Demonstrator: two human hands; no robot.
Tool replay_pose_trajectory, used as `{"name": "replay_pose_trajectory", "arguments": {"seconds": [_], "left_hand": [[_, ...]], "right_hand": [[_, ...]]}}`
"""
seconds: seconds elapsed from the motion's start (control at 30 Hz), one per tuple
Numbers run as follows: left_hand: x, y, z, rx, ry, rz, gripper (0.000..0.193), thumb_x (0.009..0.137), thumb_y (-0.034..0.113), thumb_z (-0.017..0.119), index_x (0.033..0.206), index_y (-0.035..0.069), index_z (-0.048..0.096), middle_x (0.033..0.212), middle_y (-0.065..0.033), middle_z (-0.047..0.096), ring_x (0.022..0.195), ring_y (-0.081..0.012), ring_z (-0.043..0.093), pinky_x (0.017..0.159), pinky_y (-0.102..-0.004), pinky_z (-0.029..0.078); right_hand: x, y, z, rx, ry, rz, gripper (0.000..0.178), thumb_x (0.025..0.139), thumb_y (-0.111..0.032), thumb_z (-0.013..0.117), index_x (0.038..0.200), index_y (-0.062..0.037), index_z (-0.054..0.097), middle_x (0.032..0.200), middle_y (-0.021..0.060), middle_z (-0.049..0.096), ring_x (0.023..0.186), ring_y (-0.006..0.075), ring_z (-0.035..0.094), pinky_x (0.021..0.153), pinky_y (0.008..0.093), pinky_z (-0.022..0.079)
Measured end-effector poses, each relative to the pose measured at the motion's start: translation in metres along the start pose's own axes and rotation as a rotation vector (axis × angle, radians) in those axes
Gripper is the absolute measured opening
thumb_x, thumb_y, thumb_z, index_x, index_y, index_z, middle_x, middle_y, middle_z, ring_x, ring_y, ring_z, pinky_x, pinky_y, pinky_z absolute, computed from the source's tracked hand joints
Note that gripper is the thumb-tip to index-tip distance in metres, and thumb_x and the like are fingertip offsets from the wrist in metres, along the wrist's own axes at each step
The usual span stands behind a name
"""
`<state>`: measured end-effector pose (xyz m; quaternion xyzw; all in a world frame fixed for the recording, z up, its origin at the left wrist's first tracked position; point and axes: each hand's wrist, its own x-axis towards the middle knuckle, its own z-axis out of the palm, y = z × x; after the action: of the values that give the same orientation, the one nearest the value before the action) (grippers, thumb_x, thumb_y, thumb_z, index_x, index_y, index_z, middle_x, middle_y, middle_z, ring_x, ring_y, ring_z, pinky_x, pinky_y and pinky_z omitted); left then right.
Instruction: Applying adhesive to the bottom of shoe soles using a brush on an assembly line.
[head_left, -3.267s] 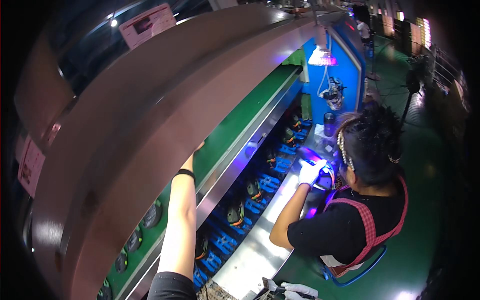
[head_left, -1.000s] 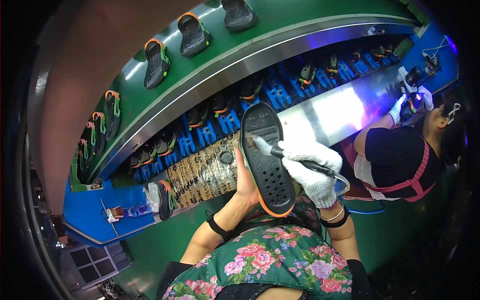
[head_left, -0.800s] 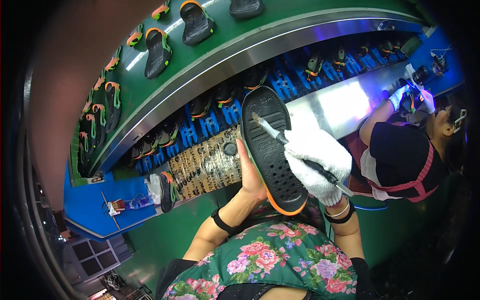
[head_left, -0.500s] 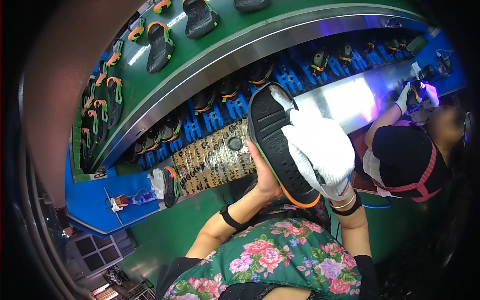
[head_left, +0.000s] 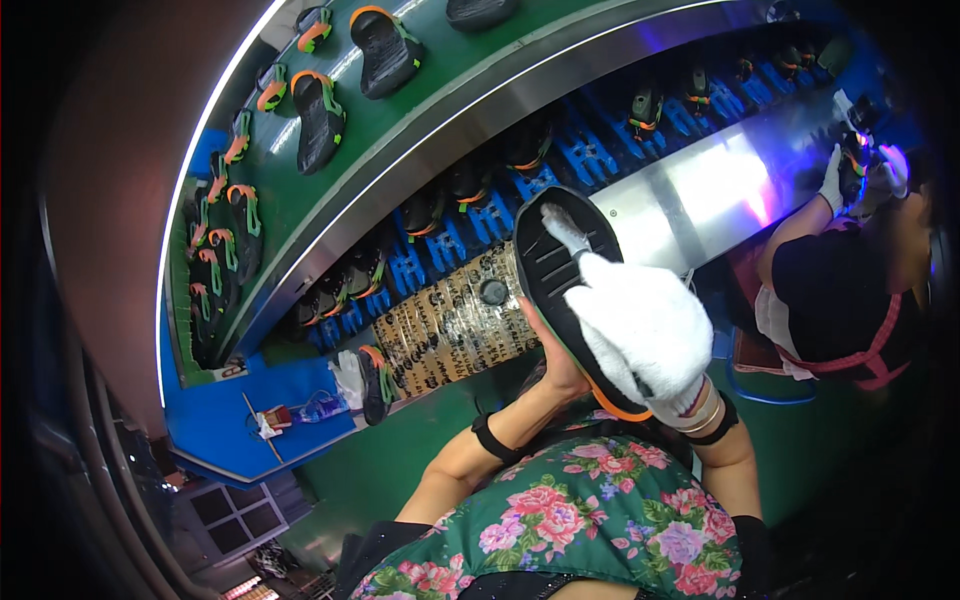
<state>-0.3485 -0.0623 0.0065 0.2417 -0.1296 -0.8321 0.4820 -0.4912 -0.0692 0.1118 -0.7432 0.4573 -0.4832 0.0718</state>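
Brush has travelled up the underside of the black shoe sole since 1.0 s ago: bristles then lay low at the grooves' left, now near the upper end. Sole, held at frame centre, also appears slightly further right.

Right hand, white-gloved: fingers curled closed around the brush handle, largely hidden by the knit. Left hand, bare: thumb along the sole's left edge, remaining fingers out of sight behind it; sole held firmly.

Left of centre: desk with brown wrap; a black-and-orange shoe at its left end, beside a white glove.
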Motion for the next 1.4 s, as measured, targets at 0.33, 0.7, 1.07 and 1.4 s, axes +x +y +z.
{"name": "replay_pose_trajectory", "arguments": {"seconds": [0.33, 0.7, 1.07, 1.4], "left_hand": [[0.011, -0.018, -0.031, -0.049, 0.046, -0.03, 0.096, 0.091, 0.087, 0.017, 0.155, 0.018, 0.035, 0.153, -0.006, 0.044, 0.141, -0.0256, 0.043, 0.119, -0.0439, 0.033], [0.005, -0.017, -0.063, -0.064, -0.102, -0.218, 0.098, 0.09, 0.087, 0.016, 0.155, 0.017, 0.035, 0.152, -0.0066, 0.046, 0.14, -0.0263, 0.045, 0.119, -0.0442, 0.034], [0.0, -0.014, -0.1, -0.269, -0.246, -0.22, 0.104, 0.087, 0.09, 0.014, 0.154, 0.013, 0.038, 0.15, -0.0082, 0.05, 0.137, -0.0279, 0.049, 0.117, -0.0451, 0.036], [0.001, 0.01, -0.047, 0.106, 0.185, -0.135, 0.097, 0.089, 0.088, 0.025, 0.151, 0.015, 0.041, 0.145, -0.0103, 0.052, 0.127, -0.0276, 0.057, 0.109, -0.0442, 0.047]], "right_hand": [[-0.01, 0.013, -0.01, 0.06, -0.019, -0.01, 0.039, 0.075, -0.006, 0.075, 0.114, -0.0037, 0.075, 0.118, 0.0168, 0.073, 0.102, 0.0288, 0.071, 0.084, 0.0383, 0.057], [-0.014, 0.015, -0.007, 0.176, -0.015, 0.019, 0.033, 0.076, -0.003, 0.07, 0.109, -0.0037, 0.076, 0.112, 0.0171, 0.074, 0.097, 0.0325, 0.072, 0.084, 0.0407, 0.058], [-0.025, 0.009, -0.003, 0.202, -0.087, 0.002, 0.034, 0.081, -0.003, 0.073, 0.115, -0.0062, 0.075, 0.113, 0.0126, 0.074, 0.097, 0.0268, 0.072, 0.083, 0.0371, 0.058], [-0.032, 0.011, 0.001, 0.146, -0.065, -0.031, 0.032, 0.074, -0.003, 0.073, 0.106, -0.0068, 0.076, 0.11, 0.0164, 0.074, 0.094, 0.03, 0.073, 0.081, 0.0384, 0.058]]}}
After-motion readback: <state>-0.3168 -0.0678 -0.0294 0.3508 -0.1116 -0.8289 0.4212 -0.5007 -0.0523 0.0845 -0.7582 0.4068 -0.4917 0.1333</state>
